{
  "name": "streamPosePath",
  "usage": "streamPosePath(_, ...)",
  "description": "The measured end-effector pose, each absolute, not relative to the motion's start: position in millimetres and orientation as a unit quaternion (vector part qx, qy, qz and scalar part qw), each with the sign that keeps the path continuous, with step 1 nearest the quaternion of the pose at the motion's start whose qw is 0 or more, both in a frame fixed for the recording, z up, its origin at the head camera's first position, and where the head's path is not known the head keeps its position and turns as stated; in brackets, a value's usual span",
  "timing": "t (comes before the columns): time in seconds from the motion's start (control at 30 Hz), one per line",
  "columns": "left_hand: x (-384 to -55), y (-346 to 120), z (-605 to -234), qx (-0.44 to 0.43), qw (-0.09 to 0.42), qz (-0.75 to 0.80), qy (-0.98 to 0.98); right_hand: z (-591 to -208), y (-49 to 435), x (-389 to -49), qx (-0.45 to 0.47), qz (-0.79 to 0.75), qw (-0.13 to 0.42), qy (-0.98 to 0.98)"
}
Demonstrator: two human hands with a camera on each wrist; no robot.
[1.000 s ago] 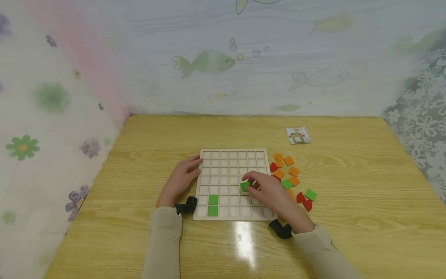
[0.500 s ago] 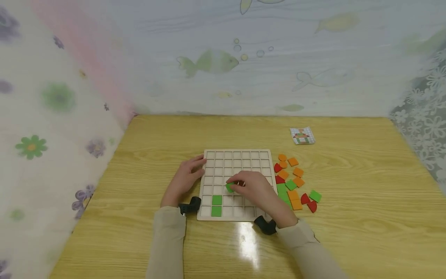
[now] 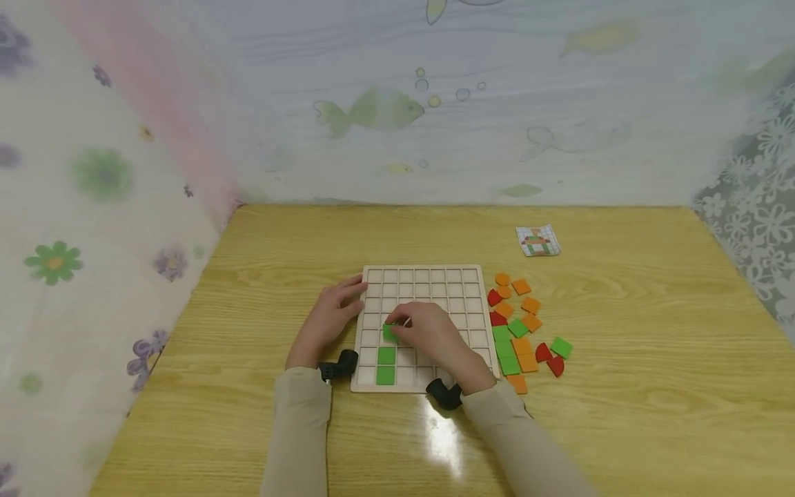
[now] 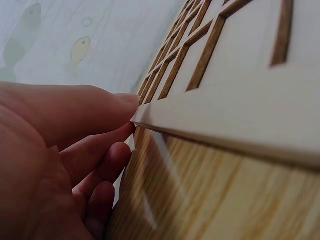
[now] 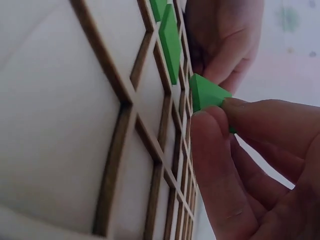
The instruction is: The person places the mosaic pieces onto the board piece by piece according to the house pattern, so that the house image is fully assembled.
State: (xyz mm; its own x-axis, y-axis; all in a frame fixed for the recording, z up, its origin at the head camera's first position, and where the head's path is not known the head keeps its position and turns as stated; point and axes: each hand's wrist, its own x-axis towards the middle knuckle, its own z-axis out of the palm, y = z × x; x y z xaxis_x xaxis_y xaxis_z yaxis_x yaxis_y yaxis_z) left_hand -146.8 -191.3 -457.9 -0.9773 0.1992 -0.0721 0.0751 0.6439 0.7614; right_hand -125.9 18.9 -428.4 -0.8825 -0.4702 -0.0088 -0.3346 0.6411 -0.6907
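- Gridded board (image 3: 422,276): several compartments hidden by right hand (image 3: 428,337).
- Pinched green square tile (image 5: 207,94): partly covered by fingertips (image 5: 209,126).
- Picture card (image 3: 538,241): fine detail too small.
- Beige sleeves (image 3: 301,428): cut off by lower edge.

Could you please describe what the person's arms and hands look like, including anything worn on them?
The left sleeve and right sleeve are long, plain and beige. The left hand and right hand are ungloved. A black, bent left wrist camera and a matching right wrist camera jut inward.
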Motion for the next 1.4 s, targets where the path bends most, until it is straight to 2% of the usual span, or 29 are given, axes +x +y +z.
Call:
streamPosePath(0.53, -148.5, -191.3, -458.3, 0.069, 0.083, 0.425, 0.899, -434.3, 8.7, -126.0, -0.242, -0.273, 0.057, 0.929)
streamPosePath(1.07, -148.5, -191.7, -459.3, 0.069, 0.086, 0.416, 0.903, -433.7, 6.8, -120.3, -0.256, -0.255, 0.033, 0.932)
streamPosePath(1.4, -147.2, -189.3, -456.5, 0.056, 0.09, 0.407, 0.907, -430.8, 11.4, -123.3, -0.234, -0.279, 0.08, 0.928)
